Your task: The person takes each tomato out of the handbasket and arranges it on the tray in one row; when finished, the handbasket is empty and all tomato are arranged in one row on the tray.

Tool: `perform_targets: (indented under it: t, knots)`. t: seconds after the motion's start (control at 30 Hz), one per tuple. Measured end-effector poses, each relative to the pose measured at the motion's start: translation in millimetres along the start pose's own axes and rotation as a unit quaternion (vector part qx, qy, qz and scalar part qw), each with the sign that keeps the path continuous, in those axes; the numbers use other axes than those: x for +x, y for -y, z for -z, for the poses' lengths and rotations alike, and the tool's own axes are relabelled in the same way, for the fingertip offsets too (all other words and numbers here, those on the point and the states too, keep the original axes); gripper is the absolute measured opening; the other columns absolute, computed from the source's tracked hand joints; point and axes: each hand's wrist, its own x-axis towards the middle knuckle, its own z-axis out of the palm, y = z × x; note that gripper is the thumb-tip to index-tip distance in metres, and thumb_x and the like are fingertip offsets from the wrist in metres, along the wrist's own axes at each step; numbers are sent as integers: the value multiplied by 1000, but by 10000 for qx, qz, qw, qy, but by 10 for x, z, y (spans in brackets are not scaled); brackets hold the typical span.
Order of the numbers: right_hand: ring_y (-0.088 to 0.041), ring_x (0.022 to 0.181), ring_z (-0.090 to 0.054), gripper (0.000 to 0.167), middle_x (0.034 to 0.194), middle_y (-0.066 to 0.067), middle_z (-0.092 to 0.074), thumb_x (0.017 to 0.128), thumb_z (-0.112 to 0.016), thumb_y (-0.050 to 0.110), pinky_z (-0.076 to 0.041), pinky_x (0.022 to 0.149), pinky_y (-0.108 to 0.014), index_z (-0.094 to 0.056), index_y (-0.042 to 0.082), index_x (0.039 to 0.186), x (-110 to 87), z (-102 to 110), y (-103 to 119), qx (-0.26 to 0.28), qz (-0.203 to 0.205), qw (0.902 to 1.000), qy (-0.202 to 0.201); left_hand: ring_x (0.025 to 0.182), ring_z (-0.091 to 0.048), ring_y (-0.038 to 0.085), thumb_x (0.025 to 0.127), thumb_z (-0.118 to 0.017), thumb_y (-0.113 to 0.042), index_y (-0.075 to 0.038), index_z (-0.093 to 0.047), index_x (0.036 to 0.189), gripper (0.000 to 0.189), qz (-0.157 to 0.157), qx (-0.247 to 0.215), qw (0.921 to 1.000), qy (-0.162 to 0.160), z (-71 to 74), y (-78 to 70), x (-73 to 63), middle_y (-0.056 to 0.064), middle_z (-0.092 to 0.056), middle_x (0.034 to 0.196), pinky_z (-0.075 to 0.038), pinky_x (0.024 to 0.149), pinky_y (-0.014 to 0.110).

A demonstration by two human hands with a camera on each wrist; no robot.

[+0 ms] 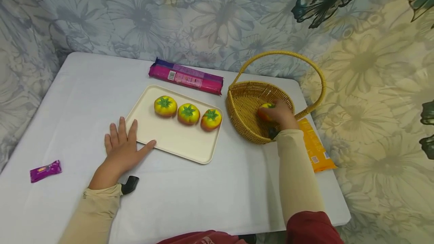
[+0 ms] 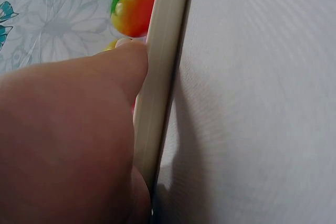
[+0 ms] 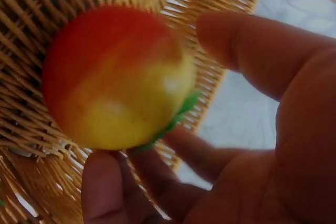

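In the head view my right hand (image 1: 284,115) reaches into a wicker basket (image 1: 242,114) and holds a red-and-yellow toy tomato (image 3: 118,77). Up close in the right wrist view, its fingers (image 3: 102,182) curve round the tomato's lower side, while the thumb is by its upper edge. The tomato's green leaves face the palm. My left hand (image 1: 122,151) lies with spread fingers at the left corner of a cream tray (image 1: 169,138), its thumb over the near rim. Along the tray's far side sit three matching tomatoes: left (image 1: 165,106), middle (image 1: 188,114) and right (image 1: 211,119).
Behind the tray lies a long pink-and-purple packet (image 1: 186,76). An orange packet (image 1: 313,146) is beside the basket, partly under the right forearm. The basket's tall handle (image 1: 285,52) arches above it. A small purple wrapped bar (image 1: 45,171) lies at the table's left.
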Motion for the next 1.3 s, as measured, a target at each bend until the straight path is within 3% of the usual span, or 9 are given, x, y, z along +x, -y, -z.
perform_targets:
  t: [0.17, 0.33, 0.5, 0.67, 0.83, 1.07, 1.3]
  knots:
    - [-40, 121, -50, 83, 144, -29, -50, 101, -68, 47, -44, 106, -55, -38, -4, 159, 125, -92, -4, -368, 285, 9988, -160, 149, 36, 51, 101, -47, -73, -1, 3, 168, 110, 31, 23, 10000, -2, -16, 12, -7, 24, 35, 167, 21, 113, 72]
    - [-40, 126, -49, 90, 150, -27, -48, 101, -68, 51, -41, 111, -56, -28, 1, 165, 192, -163, 9, -229, 385, 9990, -35, 148, 37, 50, 102, -48, -72, -1, 3, 168, 110, 35, -22, 10000, 15, -3, -9, -15, 24, 36, 166, 22, 113, 72]
    - [-42, 129, -47, 92, 155, -29, -43, 102, -67, 49, -38, 113, -58, -24, 1, 167, 238, -187, 23, -462, 563, 9973, -21, 148, 37, 50, 102, -50, -70, -1, 3, 168, 109, 36, -23, 10000, 5, 13, -28, -16, 24, 36, 166, 22, 113, 71]
    - [-42, 131, -48, 90, 158, -27, -42, 101, -71, 47, -40, 112, -57, -28, 3, 167, 254, -201, 30, -389, 494, 9979, -161, 148, 37, 49, 102, -50, -69, -1, 3, 168, 108, 66, -25, 10000, 23, 21, -40, -19, 24, 36, 166, 22, 113, 71]
    - [-40, 126, -51, 85, 151, -25, -49, 98, -73, 45, -42, 110, -57, -37, 5, 164, 241, -205, 12, -240, 628, 9960, -586, 149, 37, 49, 103, -51, -68, -1, 3, 168, 108, 57, -43, 10000, 48, 35, -56, -10, 24, 36, 166, 22, 113, 71]
    - [-37, 116, -53, 82, 144, -22, -54, 98, -68, 54, -47, 99, -54, -42, 9, 162, 112, -158, 137, -108, 733, 9928, -940, 148, 37, 51, 103, -51, -68, -1, 3, 168, 108, 117, -7, 9999, 97, 24, -42, -8, 25, 36, 166, 22, 113, 72]
    - [-34, 109, -56, 82, 138, -17, -59, 94, -68, 63, -50, 90, -50, -51, 13, 157, -220, -131, 513, 71, 1191, 9833, -1374, 149, 36, 50, 102, -50, -70, -1, 1, 169, 109, 95, -14, 10000, 14, -9, -23, 4, 24, 35, 167, 22, 114, 71]
